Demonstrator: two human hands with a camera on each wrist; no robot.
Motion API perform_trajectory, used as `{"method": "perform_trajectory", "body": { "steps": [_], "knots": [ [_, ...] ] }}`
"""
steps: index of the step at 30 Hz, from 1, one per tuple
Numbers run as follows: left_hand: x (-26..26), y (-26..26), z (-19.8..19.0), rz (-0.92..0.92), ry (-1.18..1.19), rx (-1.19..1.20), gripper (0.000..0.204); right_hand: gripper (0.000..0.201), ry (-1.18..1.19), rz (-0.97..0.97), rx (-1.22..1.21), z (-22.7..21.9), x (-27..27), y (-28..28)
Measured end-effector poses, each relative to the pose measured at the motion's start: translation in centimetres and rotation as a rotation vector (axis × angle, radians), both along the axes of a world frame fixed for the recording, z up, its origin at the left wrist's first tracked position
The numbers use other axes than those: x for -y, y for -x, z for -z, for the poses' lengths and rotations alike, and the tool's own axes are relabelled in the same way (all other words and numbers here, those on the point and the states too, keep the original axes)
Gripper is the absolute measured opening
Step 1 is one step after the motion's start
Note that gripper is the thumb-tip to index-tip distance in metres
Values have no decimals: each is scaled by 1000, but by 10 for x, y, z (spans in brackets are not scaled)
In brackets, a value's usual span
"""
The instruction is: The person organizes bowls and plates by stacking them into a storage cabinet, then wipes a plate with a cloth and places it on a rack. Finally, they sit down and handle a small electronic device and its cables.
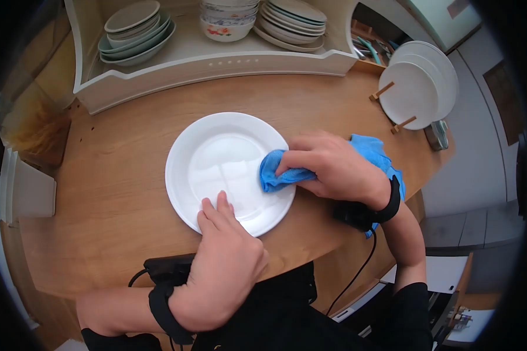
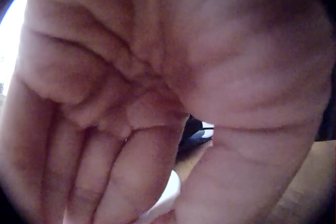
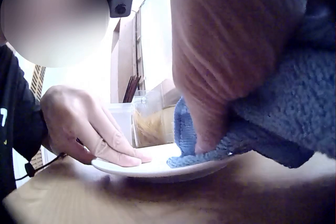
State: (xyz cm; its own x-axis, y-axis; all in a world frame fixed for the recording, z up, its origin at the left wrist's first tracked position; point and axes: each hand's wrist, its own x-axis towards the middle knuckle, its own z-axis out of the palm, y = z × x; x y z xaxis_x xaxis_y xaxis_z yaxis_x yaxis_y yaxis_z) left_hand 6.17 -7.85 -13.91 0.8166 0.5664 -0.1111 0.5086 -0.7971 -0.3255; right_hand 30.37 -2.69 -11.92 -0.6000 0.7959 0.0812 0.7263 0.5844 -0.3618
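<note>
Your right hand (image 1: 334,169) grips a blue cloth (image 1: 270,176), its fingers and thumb curled closely round a bunched fold and pressing it onto the right side of the white plate (image 1: 214,155). More of the cloth spreads out beyond the back of that hand, towards the right. Your left hand (image 1: 228,257) is open, its fingers extended and laid on the near part of the plate, across the rim; your thumb stands apart from them in the left wrist view, but you cannot tell from these pictures whether it grips the plate's edge. The plate lies face up and flat on the wooden tabletop (image 1: 111,175), in front of you and below the cream shelf (image 1: 211,65). On that shelf are a stack of bowls and dishes (image 1: 137,50) at the left, flower-patterned bowls (image 1: 225,29) in the middle and stacked plates (image 1: 293,26) at the right. Farther right, larger white plates (image 1: 413,90) stand on edge beside wooden pegs (image 1: 383,90). White containers (image 1: 32,190) sit at the left, near thin yellowish strands (image 1: 35,131). A black strap circles each of your wrists.
</note>
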Motion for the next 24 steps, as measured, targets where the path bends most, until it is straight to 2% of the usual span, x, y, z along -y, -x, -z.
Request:
{"method": "perform_trajectory", "body": {
  "steps": [1, 3, 5, 9, 10, 12, 14, 18, 20, 21, 24],
  "knots": [
    [-2, 0, -3, -10, 17, -7, 43, 23, -73, -20, 82, 2, -8, 4],
    [-2, -1, -9, -3, 95, 35, 46, 24, -84, -26, 79, 5, -31, 14],
    [-3, -4, -15, -21, 106, -19, 50, 24, -138, -15, 99, 8, -56, 21],
    [-26, -5, -38, 72, 106, -31, 46, 24, -178, -66, -1, 17, -88, 41],
    [-43, -6, -55, 67, 436, -91, 43, 25, -202, -89, -17, 18, -90, 48],
    [-6, -6, -23, -1, 17, -151, 54, 27, -191, -107, -71, 23, -90, 52],
    [-12, -5, -32, -15, 70, -145, 53, 30, -134, -101, -141, 25, -89, 50],
    [-14, -4, -29, -23, 96, -117, 53, 29, -25, -105, -113, 20, -88, 50],
    [-14, -6, -30, -9, 74, -119, 53, 30, 84, -247, -147, 18, -82, 48],
    [-15, -7, -30, -9, 90, -114, 53, 30, 80, -239, -150, 17, -79, 49],
    [-14, -10, -31, 3, 86, -121, 53, 33, 62, -248, -27, 10, -70, 52]
  ]
}}
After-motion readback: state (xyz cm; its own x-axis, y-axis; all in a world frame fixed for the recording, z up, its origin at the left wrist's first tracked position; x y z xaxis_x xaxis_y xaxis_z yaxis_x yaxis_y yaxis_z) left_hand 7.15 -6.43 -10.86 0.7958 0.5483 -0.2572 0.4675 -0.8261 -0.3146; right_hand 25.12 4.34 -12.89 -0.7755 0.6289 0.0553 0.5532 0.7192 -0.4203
